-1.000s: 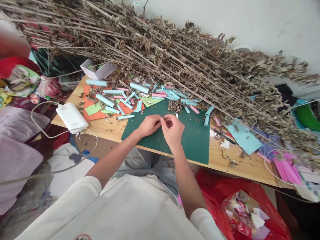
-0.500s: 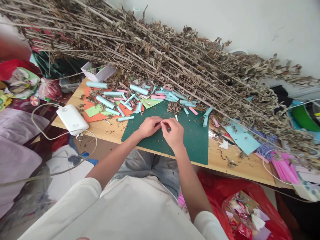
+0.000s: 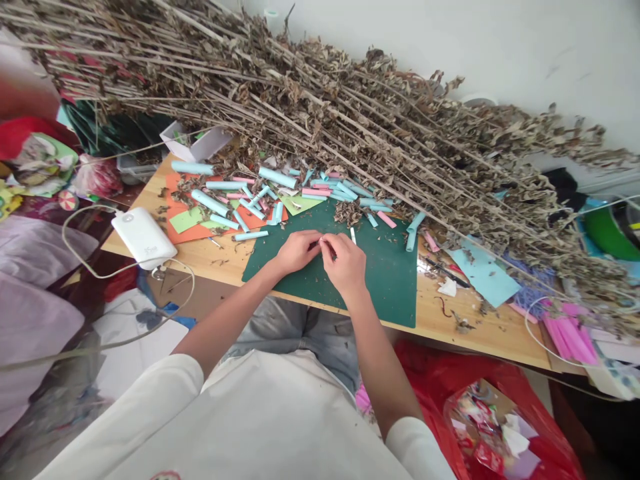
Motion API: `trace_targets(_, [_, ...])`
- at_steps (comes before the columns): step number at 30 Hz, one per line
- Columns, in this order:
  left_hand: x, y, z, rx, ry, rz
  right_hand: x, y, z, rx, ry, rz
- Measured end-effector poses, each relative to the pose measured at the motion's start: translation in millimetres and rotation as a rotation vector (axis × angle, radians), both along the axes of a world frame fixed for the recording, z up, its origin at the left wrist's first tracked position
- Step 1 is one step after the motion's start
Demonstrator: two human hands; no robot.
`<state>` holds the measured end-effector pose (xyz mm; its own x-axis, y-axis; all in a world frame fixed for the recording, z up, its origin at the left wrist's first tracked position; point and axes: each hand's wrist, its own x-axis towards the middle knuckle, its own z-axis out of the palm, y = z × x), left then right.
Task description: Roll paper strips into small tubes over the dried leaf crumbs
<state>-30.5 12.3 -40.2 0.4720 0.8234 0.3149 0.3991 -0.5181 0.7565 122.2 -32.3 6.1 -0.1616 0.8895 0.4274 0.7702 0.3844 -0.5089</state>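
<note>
My left hand and my right hand meet fingertip to fingertip over the dark green cutting mat. The fingers of both are closed in a pinch. Whatever lies between them is too small or hidden to name. A short white stick shows just beyond my right hand. Behind the hands is a small heap of dried leaf bits. Several rolled blue paper tubes and pink paper tubes lie along the mat's far edge.
A big bundle of dried stalks spans the back of the wooden table. At left sit a white power bank with a cable and orange paper. Blue paper lies at right, and a red bag of scraps stands below.
Both hands stay pinched together over the mat, with only a very slight shift of the fingers. The other objects have not moved apart from a small camera shift.
</note>
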Motion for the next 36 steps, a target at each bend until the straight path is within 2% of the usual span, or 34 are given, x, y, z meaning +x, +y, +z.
trace_targets(2, [0.3,0.1,0.8,-0.004,0.005,0.007,9.4,-2.6,5.1,-0.048,0.062,-0.018])
trace_targets(4, [1.0,-0.3,2.8,-0.009,0.005,0.012,23.6,-4.6,6.1,-0.093,0.103,-0.138])
trace_targets(6, [1.9,-1.2,5.5,-0.023,-0.001,0.019,37.8,-4.8,1.6,-0.149,0.002,-0.326])
trace_targets(8, [2.5,-2.2,8.3,-0.041,-0.007,0.033,46.4,-3.6,-6.2,-0.234,-0.172,-0.435])
trace_targets(12, [2.3,-3.2,10.4,-0.065,-0.021,0.057,43.3,-2.1,-13.8,-0.357,-0.368,-0.441])
trace_targets(15, [1.7,-2.7,9.5,-0.068,-0.039,0.015,38.3,-4.3,-1.2,-0.353,-0.296,-0.458])
trace_targets(17, [1.2,-2.0,9.0,-0.065,-0.045,-0.019,37.9,-6.1,13.8,-0.286,-0.078,-0.406])
trace_targets(20, [0.9,-0.8,9.0,-0.057,-0.039,-0.039,35.3,-6.8,36.8,-0.183,0.39,-0.233])
trace_targets(22, [0.9,-0.1,9.0,-0.05,-0.038,-0.034,29.4,-5.7,46.7,-0.099,0.545,-0.134])
trace_targets(25, [1.0,0.5,7.9,-0.033,-0.038,-0.031,17.4,-3.1,50.2,-0.031,0.545,-0.066])
trace_targets(28, [1.1,0.8,6.3,-0.027,-0.044,-0.041,9.0,-1.0,45.4,-0.008,0.473,-0.041])
trace_targets(36, [1.4,0.7,5.0,-0.026,-0.059,-0.039,8.1,5.4,40.1,0.052,0.334,0.001])
